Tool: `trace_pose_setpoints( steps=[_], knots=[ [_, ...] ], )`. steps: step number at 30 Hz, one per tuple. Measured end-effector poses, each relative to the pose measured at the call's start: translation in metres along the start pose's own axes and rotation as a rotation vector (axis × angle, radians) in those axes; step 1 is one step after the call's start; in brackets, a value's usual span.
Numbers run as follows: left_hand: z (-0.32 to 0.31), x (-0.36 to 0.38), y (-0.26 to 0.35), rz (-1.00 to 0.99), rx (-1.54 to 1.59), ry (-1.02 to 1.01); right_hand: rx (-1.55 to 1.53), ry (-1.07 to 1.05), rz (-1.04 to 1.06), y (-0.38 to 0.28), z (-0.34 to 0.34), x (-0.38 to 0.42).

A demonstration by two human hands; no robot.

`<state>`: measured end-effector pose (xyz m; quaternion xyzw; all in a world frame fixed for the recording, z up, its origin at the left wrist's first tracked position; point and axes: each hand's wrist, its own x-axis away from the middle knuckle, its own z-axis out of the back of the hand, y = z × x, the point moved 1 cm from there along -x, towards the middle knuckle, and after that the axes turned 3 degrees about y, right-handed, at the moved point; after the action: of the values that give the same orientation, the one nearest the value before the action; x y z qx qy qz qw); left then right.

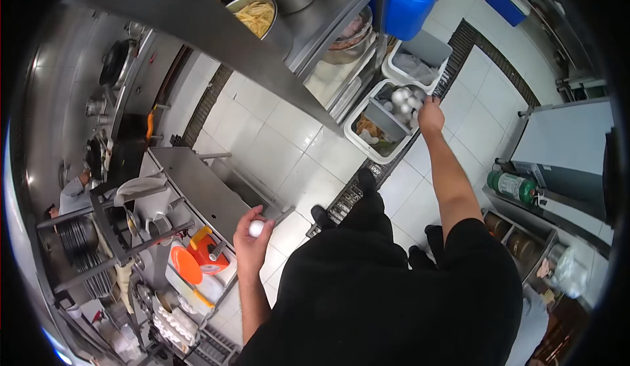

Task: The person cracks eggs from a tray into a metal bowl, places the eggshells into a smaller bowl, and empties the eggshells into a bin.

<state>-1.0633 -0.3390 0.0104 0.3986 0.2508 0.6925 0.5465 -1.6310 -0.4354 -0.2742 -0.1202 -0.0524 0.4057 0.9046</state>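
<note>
My left hand point(249, 246) is raised at the lower middle of the head view, with a white egg point(256, 229) between thumb and fingers. My right hand point(431, 116) is stretched forward and closed at the edge of a cluster of white, egg-like rounded things point(405, 101). What its fingers grip is hidden. The cluster is over a white-rimmed waste bin point(356, 112) on the floor. A grey divider splits the bin, and brown and green scraps point(371, 131) lie in its near part.
A second bin point(438, 45) holding clear plastic stands behind. A steel counter point(315, 21) carries bowls of cut food point(256, 18). To the left are an orange scale point(209, 254), egg trays point(174, 326) and another person point(73, 194) by the stove. A green cylinder point(515, 187) lies at right.
</note>
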Motion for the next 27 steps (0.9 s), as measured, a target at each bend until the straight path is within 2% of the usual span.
trace_pose_setpoints(
  steps=[8,12,14,15,16,17,18,20,22,24,27],
  knots=[
    [-0.016,0.019,0.012,0.076,0.049,0.112,0.018,0.117,0.101,-0.01,0.01,-0.022],
    [-0.012,0.042,-0.005,0.155,0.091,0.145,0.088,0.032,0.161,-0.001,0.009,-0.023],
    [-0.01,0.053,-0.016,0.169,0.104,0.156,-0.02,0.077,-0.039,-0.005,0.018,-0.022],
    [-0.008,0.06,-0.024,0.179,0.113,0.168,-0.117,0.177,-0.099,0.008,0.0,-0.029],
    [-0.006,0.067,-0.033,0.153,0.127,0.184,-0.156,0.123,-0.201,0.018,-0.008,-0.038],
    [-0.003,0.075,-0.037,0.165,0.153,0.194,-0.707,0.023,-0.44,0.01,0.005,-0.032],
    [0.001,0.082,-0.039,0.172,0.18,0.206,-1.069,-0.041,-0.635,0.011,0.003,-0.03],
    [0.008,0.096,-0.054,0.145,0.219,0.25,-1.336,-0.093,-0.715,0.018,-0.002,-0.026],
    [0.024,0.115,-0.06,0.238,0.338,0.275,-1.466,-0.11,-0.664,0.017,-0.002,-0.003],
    [0.042,0.134,-0.083,0.295,0.439,0.295,-1.447,-0.13,-0.682,0.003,0.009,0.036],
    [0.063,0.156,-0.144,0.094,0.347,0.427,-1.276,-0.132,-0.564,-0.029,0.022,0.119]
  ],
)
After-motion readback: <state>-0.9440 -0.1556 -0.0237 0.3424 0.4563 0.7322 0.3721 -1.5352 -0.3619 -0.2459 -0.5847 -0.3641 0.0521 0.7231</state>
